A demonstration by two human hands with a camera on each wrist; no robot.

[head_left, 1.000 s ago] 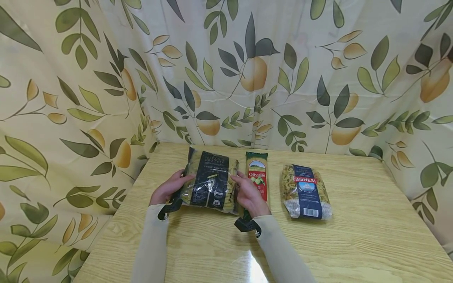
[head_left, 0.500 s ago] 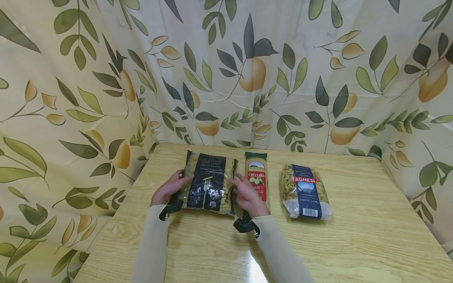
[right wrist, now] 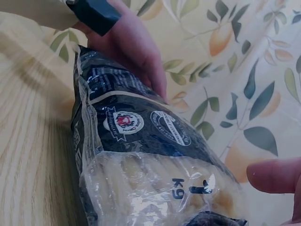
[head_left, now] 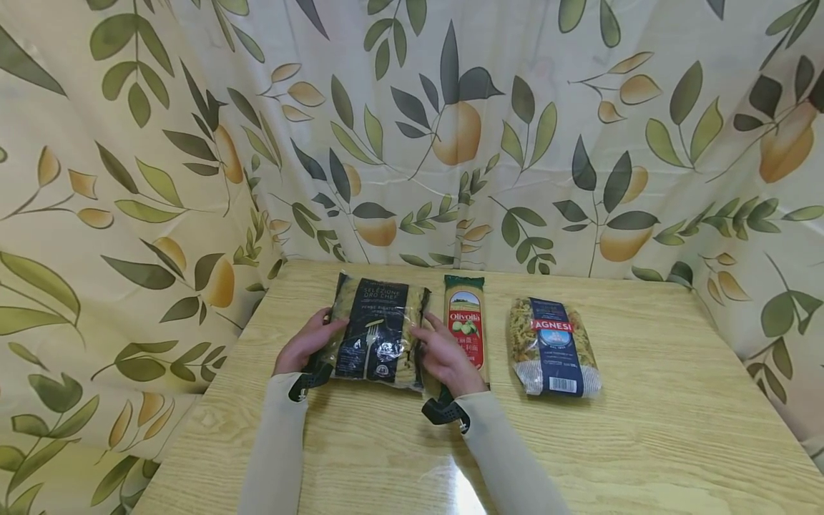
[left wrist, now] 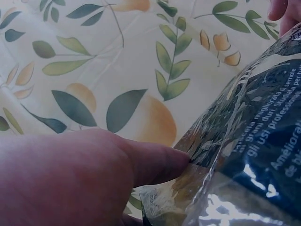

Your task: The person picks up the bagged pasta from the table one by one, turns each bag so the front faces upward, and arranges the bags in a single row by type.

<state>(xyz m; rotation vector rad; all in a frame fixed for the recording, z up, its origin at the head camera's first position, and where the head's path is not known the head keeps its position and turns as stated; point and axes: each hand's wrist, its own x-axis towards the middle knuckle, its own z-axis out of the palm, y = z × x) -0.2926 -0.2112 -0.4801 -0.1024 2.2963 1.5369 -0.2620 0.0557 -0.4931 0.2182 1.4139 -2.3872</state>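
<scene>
A clear bag of penne pasta [head_left: 375, 332] with a dark label is held between both hands, left of the table's middle. My left hand [head_left: 311, 340] grips its left side, thumb on the front. In the left wrist view the left thumb [left wrist: 160, 162] presses the wrapping. My right hand [head_left: 447, 354] holds the bag's right side, with its lower fingers partly hidden. The right thumb [right wrist: 275, 176] appears beside the bag in the right wrist view, and a gap shows there between it and the wrapping. Whether the bag's underside touches the table is unclear.
Right of the bag lies a slim spaghetti pack [head_left: 465, 325] with a red label, partly behind my right hand. Farther right is a bag of spiral pasta [head_left: 555, 347]. A patterned curtain [head_left: 412, 129] borders the wooden table [head_left: 644, 429] at the back and left.
The penne bag has shifted slightly left and its front has tilted, so the fork on its label shows more plainly. Both hands stay at its sides. The other two packs lie as before.
</scene>
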